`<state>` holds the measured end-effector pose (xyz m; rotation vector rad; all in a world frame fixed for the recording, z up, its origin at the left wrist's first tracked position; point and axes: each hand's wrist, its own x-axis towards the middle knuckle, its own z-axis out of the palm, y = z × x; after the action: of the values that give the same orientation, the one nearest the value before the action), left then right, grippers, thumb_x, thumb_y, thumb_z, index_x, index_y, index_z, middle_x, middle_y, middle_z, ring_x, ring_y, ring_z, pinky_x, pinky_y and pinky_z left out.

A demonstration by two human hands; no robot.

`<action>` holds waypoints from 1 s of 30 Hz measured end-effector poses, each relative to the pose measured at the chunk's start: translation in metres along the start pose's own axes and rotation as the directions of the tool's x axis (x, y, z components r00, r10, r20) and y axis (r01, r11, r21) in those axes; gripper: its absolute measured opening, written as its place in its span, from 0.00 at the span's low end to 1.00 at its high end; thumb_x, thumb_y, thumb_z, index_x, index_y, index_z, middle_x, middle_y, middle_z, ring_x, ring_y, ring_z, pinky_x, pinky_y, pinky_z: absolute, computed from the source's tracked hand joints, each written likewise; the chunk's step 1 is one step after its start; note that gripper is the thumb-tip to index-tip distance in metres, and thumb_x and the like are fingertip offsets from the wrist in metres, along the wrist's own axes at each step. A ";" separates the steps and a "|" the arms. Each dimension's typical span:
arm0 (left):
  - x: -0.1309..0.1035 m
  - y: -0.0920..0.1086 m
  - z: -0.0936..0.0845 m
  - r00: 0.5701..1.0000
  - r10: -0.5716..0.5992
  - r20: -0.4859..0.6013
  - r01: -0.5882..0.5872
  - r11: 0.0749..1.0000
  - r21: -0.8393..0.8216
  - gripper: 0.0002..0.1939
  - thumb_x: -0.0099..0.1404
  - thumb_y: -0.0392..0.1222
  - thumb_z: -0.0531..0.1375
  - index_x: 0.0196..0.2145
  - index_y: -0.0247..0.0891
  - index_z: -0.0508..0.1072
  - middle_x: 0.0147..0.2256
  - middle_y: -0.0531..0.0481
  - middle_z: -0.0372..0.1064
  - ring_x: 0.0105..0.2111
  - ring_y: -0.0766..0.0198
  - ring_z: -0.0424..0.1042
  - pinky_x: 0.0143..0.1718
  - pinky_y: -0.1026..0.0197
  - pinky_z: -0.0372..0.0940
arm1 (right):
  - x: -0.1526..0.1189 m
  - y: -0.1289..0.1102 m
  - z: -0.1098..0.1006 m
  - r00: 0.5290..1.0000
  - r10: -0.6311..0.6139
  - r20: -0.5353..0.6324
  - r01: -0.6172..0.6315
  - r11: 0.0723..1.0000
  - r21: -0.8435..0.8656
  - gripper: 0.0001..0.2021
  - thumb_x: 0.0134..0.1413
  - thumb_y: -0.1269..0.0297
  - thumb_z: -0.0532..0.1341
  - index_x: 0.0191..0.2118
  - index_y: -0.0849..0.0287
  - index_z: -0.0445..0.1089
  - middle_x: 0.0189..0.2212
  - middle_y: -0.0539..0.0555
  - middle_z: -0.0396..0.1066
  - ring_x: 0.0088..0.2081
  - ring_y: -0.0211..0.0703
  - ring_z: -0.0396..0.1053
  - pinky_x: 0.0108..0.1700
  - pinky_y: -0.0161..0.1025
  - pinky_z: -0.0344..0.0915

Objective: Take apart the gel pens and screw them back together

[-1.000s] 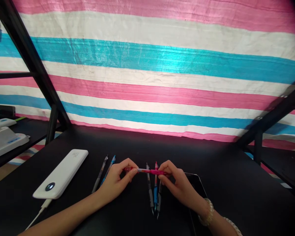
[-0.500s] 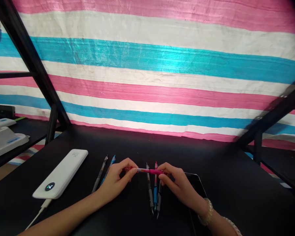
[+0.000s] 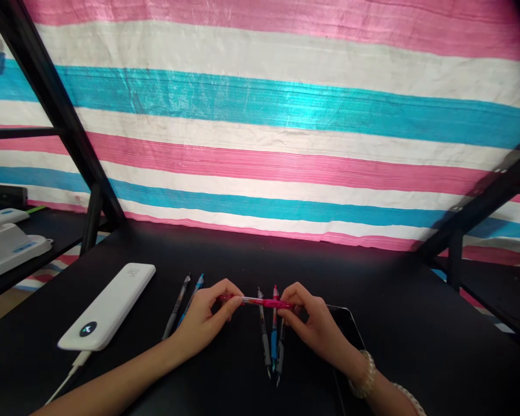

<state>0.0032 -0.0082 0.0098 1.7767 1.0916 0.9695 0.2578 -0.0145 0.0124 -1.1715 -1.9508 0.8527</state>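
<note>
A pink pen (image 3: 266, 302) is held level above the black table between both hands. My left hand (image 3: 212, 315) pinches its clear end. At the pink grip end, my right hand (image 3: 314, 318) is closed with thumb and fingers round the tip. Beneath the pen lie a grey-gripped pen (image 3: 264, 341), a pen with a blue grip and pink end (image 3: 274, 341), and another grey-gripped pen (image 3: 280, 352). Left of my left hand rest a grey pen (image 3: 177, 306) and a blue pen (image 3: 193, 296), the latter partly hidden by the hand.
A white power bank (image 3: 108, 306) with a plugged-in cable (image 3: 69, 375) lies on the left. Partly under my right arm is a dark tablet-like device (image 3: 349, 323). Black frame bars (image 3: 56, 110) flank the table (image 3: 251, 248), with a striped sheet (image 3: 286, 156) behind.
The fingers of my right hand have shifted slightly along the pink pen towards its tip, showing more of the grip. My left hand and the other pens stay where they were.
</note>
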 end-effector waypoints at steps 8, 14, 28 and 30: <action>0.000 0.000 0.000 1.000 0.002 0.005 -0.002 1.000 -0.009 0.13 0.72 0.48 0.55 0.35 0.37 0.72 0.21 0.58 0.61 0.18 0.70 0.60 0.19 0.68 0.55 | 0.000 0.000 -0.001 0.999 0.006 0.034 -0.005 1.000 -0.023 0.04 0.63 0.64 0.62 0.41 0.56 0.67 0.25 0.46 0.65 0.25 0.38 0.61 0.28 0.34 0.55; 0.001 0.002 0.001 1.000 0.031 0.005 -0.031 0.999 0.006 0.13 0.72 0.47 0.55 0.35 0.37 0.73 0.21 0.58 0.61 0.18 0.70 0.61 0.19 0.68 0.55 | 0.000 0.001 0.000 0.998 -0.041 0.050 0.045 0.996 -0.080 0.09 0.66 0.64 0.58 0.32 0.57 0.64 0.25 0.46 0.62 0.26 0.37 0.58 0.29 0.34 0.52; -0.001 -0.003 0.004 0.993 0.114 -0.024 -0.114 0.993 0.015 0.09 0.70 0.43 0.57 0.38 0.37 0.75 0.25 0.53 0.70 0.21 0.67 0.68 0.25 0.66 0.61 | 0.002 -0.006 -0.006 0.987 -0.019 0.162 0.028 0.998 -0.055 0.22 0.71 0.58 0.52 0.24 0.58 0.55 0.22 0.45 0.54 0.25 0.35 0.52 0.28 0.34 0.48; 0.000 -0.004 0.004 0.997 0.067 -0.038 -0.070 0.995 -0.071 0.08 0.69 0.43 0.58 0.39 0.38 0.75 0.26 0.52 0.72 0.23 0.65 0.71 0.26 0.65 0.63 | 0.002 -0.009 -0.006 0.986 0.021 0.165 -0.020 1.000 -0.008 0.22 0.71 0.57 0.52 0.23 0.58 0.56 0.21 0.44 0.55 0.24 0.35 0.52 0.27 0.34 0.48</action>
<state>0.0056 -0.0082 0.0041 1.7538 1.0103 1.0724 0.2582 -0.0154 0.0234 -1.1585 -2.0782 0.9820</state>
